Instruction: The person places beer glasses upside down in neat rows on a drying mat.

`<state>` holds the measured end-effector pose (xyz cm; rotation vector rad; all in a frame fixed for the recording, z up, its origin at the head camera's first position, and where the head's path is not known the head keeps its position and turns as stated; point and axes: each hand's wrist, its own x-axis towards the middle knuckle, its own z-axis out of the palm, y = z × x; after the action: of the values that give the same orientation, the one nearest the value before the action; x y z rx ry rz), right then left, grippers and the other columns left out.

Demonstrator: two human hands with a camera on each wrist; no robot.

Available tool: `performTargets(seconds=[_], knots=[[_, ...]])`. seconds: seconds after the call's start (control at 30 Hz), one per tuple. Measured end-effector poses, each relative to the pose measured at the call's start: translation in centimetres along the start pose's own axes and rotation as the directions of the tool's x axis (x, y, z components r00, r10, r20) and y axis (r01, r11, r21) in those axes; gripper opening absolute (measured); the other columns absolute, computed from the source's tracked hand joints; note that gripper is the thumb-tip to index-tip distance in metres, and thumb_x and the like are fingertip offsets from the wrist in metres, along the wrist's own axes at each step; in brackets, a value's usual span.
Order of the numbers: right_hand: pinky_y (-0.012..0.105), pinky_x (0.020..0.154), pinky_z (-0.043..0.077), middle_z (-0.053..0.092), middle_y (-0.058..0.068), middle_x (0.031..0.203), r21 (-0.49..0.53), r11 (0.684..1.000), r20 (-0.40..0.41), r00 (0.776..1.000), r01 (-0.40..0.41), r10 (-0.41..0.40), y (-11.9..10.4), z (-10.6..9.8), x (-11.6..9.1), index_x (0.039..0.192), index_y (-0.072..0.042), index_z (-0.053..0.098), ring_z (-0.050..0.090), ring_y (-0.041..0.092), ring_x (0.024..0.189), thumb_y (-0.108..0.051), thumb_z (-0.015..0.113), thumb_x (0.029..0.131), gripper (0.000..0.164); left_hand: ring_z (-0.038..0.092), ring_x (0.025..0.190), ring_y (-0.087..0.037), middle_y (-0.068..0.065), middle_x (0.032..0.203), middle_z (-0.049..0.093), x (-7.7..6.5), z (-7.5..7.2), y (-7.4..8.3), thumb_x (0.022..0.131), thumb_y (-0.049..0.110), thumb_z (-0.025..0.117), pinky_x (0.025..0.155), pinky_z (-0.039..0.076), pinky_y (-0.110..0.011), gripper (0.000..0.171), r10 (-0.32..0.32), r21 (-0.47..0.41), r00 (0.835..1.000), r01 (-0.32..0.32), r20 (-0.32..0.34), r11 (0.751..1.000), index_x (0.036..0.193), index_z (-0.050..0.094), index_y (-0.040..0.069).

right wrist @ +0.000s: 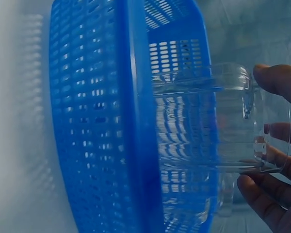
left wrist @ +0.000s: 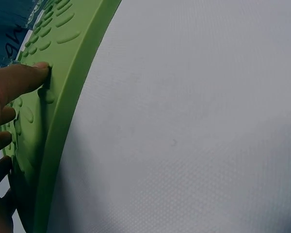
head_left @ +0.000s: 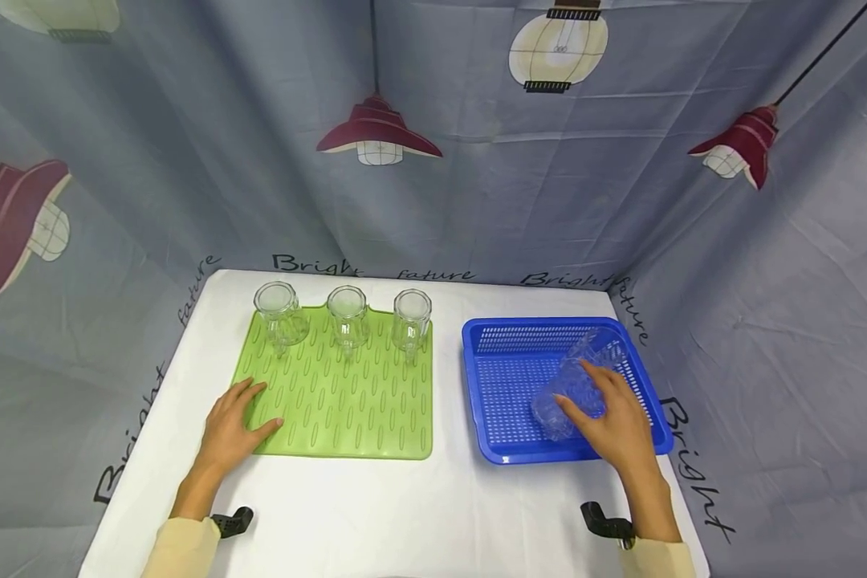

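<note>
My left hand (head_left: 229,428) rests at the left front corner of a green drying mat (head_left: 354,401), fingers spread. In the left wrist view its thumb (left wrist: 29,77) lies on the mat's ridged surface near the edge. My right hand (head_left: 617,417) is over the blue basket (head_left: 498,459). Its thumb and fingers are around the end of a clear glass mug (right wrist: 233,121), which rises past the basket's rim in the right wrist view. More clear glass (right wrist: 225,194) shows beside that mug, low in the basket.
Three clear glass mugs, left (head_left: 280,309), middle (head_left: 348,313) and right (head_left: 410,315), stand in a row along the mat's back edge. A white table (head_left: 448,514) lies under everything. Grey curtains (head_left: 477,201) hang behind and at both sides.
</note>
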<state>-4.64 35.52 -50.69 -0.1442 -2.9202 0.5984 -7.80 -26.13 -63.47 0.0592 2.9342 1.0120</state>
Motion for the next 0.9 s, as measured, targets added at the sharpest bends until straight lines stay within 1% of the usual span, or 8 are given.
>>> performTargets(seconds=[0.1,0.3,0.63,0.8,0.9], knots=[[0.074,0.092,0.057,0.052,0.027,0.158,0.002,1.0,0.005,1.0,0.01,-0.01,-0.4,0.0,0.3,0.16,-0.017,0.052,0.063,0.051,0.122,-0.054,0.08,0.094,0.081,0.03,0.154,-0.059,-0.031,0.168,0.034,-0.3,0.0,0.0,0.091,0.028,0.087,0.122,0.023,-0.081,0.08,-0.006,0.002,1.0,0.006,-0.007,1.0,0.156,0.049,0.001],[0.071,0.09,0.058,0.054,0.024,0.155,0.013,0.999,-0.004,0.999,0.052,-0.052,-0.9,-0.2,0.6,0.16,-0.018,0.053,0.063,0.048,0.12,-0.051,0.082,0.093,0.08,0.03,0.153,-0.059,-0.031,0.166,0.036,-0.5,0.1,0.0,0.09,0.026,0.088,0.121,0.024,-0.081,0.079,0.007,-0.005,0.999,-0.007,-0.032,1.0,0.155,0.05,0.0],[0.074,0.096,0.055,0.055,0.026,0.152,0.042,0.993,-0.022,0.994,0.108,-0.107,-1.8,-0.2,0.8,0.158,-0.015,0.055,0.061,0.049,0.126,-0.044,0.085,0.091,0.079,0.028,0.154,-0.059,-0.031,0.166,0.035,-0.7,0.1,0.4,0.09,0.025,0.088,0.123,0.021,-0.081,0.08,0.006,-0.013,1.0,-0.007,-0.029,1.0,0.155,0.049,-0.001],[0.07,0.091,0.058,0.057,0.024,0.15,0.05,0.991,-0.03,0.992,0.124,-0.123,-2.2,-0.2,0.9,0.157,-0.015,0.055,0.064,0.045,0.119,-0.043,0.086,0.09,0.079,0.03,0.153,-0.059,-0.031,0.166,0.037,-0.7,0.2,0.3,0.089,0.024,0.088,0.122,0.022,-0.08,0.08,0.016,-0.008,0.999,-0.016,-0.041,1.0,0.154,0.05,-0.001],[0.068,0.09,0.058,0.058,0.023,0.149,0.059,0.989,-0.038,0.99,0.139,-0.137,-2.5,-0.1,1.1,0.157,-0.016,0.056,0.065,0.044,0.118,-0.043,0.086,0.09,0.078,0.031,0.152,-0.059,-0.031,0.165,0.037,-0.7,0.2,0.3,0.089,0.024,0.088,0.122,0.023,-0.08,0.08,0.021,-0.006,0.999,-0.022,-0.047,1.0,0.154,0.05,-0.001]])
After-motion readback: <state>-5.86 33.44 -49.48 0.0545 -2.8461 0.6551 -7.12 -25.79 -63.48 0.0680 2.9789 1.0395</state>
